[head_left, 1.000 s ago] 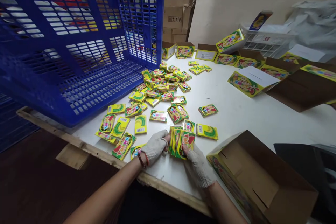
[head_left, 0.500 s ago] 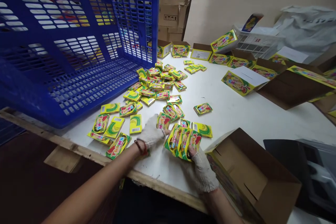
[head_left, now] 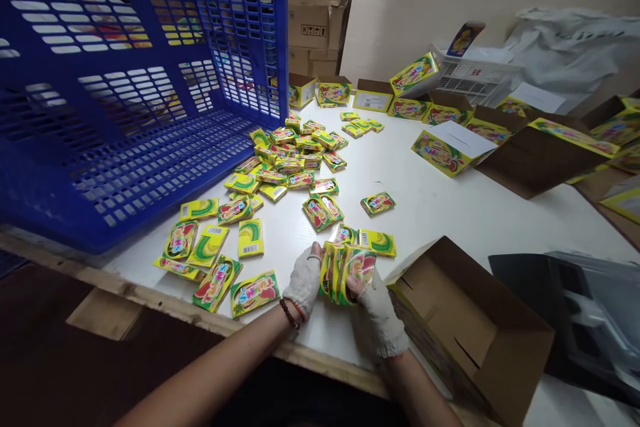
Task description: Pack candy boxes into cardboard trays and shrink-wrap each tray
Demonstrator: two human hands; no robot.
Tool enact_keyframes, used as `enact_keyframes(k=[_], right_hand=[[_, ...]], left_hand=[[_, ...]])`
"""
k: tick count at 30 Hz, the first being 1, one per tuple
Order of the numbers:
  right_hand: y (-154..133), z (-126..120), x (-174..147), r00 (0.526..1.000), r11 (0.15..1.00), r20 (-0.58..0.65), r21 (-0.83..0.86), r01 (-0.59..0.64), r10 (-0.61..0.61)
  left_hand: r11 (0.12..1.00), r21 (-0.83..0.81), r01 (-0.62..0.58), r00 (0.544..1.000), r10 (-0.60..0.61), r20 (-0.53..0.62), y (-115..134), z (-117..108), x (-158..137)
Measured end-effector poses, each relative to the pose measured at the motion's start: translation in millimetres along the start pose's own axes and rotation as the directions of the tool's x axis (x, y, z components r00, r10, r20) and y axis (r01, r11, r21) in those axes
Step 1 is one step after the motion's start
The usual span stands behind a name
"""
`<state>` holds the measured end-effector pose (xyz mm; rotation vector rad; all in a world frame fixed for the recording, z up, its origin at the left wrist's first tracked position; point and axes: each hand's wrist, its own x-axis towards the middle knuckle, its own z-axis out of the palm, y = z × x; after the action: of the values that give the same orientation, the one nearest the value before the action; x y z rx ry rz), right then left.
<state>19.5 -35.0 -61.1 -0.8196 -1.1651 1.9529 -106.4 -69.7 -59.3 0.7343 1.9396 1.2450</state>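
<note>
A row of small yellow-green candy packs [head_left: 343, 273] is held together between my two hands, just above the near side of the white table. My gloved left hand [head_left: 305, 282] closes against the row's left end, thumb on top and its other fingers mostly hidden. On the right end, my gloved right hand [head_left: 383, 315] grips with the thumb across the front pack. Two more packs lie right behind the row, one of them showing a banana face [head_left: 379, 242]. Left of my left hand, a loose pack [head_left: 255, 293] rests flat near the table edge.
An open cardboard display box [head_left: 470, 327] lies at my right, beside a black object [head_left: 555, 320]. The large blue crate [head_left: 200, 147] is tipped toward the table, with a pile of packs [head_left: 290, 160] by its mouth. Printed boxes [head_left: 407, 109] line the back.
My left hand has moved right, from the loose packs to the held row, and the pack it carried is now at the row. The view has shifted slightly right.
</note>
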Motion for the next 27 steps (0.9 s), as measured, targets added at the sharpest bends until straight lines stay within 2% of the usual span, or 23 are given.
enact_keyframes(k=[4, 6, 8, 10, 12, 13, 15, 17, 20, 22, 24, 27], right_hand=[[-10.7, 6.3, -14.1, 0.995, 0.969, -0.094, -0.248, 0.0, -0.024], [-23.1, 7.0, -22.9, 0.994, 0.887, -0.109, -0.459, -0.048, -0.003], [-35.3, 5.5, -31.2, 0.998, 0.697, -0.058, -0.716, -0.037, -0.007], [-43.1, 2.8, -37.8, 0.995, 0.423, 0.1, -0.902, 0.091, -0.002], [-45.2, -0.5, -41.7, 0.952, 0.213, 0.296, -0.938, 0.275, 0.075], [-44.8, -2.3, -42.7, 0.922, 0.159, 0.369, -0.924, 0.349, 0.12], [-42.3, -6.4, -43.3, 0.876, 0.132, 0.453, -0.89, 0.435, 0.166], [-38.7, -11.6, -43.7, 0.858, 0.15, 0.493, -0.868, 0.473, 0.147], [-31.2, -20.8, -45.1, 0.852, 0.2, 0.522, -0.841, 0.503, 0.05], [-25.3, -25.3, -45.3, 0.848, 0.22, 0.529, -0.825, 0.52, -0.025], [-20.7, -26.4, -44.0, 0.848, 0.231, 0.527, -0.82, 0.523, -0.05], [-19.6, -22.1, -41.5, 0.867, 0.258, 0.498, -0.834, 0.488, -0.03]], left_hand=[[0.993, 0.118, -0.022, 0.996, 0.032, -0.08, 9.4, 3.8, 2.4], [0.983, 0.172, -0.062, 0.991, 0.081, -0.106, 19.8, -3.2, 16.3], [0.957, 0.269, -0.11, 0.978, 0.152, -0.14, 32.6, -13.2, 40.6], [0.872, 0.478, -0.101, 0.973, 0.187, -0.136, 44.5, -22.6, 69.7], [0.739, 0.671, -0.063, 0.982, 0.166, -0.091, 52.0, -29.5, 95.2], [0.689, 0.723, -0.051, 0.988, 0.142, -0.066, 53.3, -32.1, 104.3], [0.666, 0.743, -0.066, 0.993, 0.118, -0.017, 51.4, -36.3, 113.5], [0.661, 0.744, -0.097, 0.992, 0.12, 0.023, 45.4, -40.5, 112.0], [0.626, 0.767, -0.139, 0.988, 0.14, 0.064, 37.9, -45.3, 99.7], [0.591, 0.779, -0.207, 0.974, 0.198, 0.109, 38.0, -44.3, 91.8], [0.545, 0.771, -0.331, 0.939, 0.272, 0.211, 42.4, -38.2, 87.6], [0.442, 0.687, -0.577, 0.815, 0.366, 0.449, 52.7, -24.0, 88.7]])
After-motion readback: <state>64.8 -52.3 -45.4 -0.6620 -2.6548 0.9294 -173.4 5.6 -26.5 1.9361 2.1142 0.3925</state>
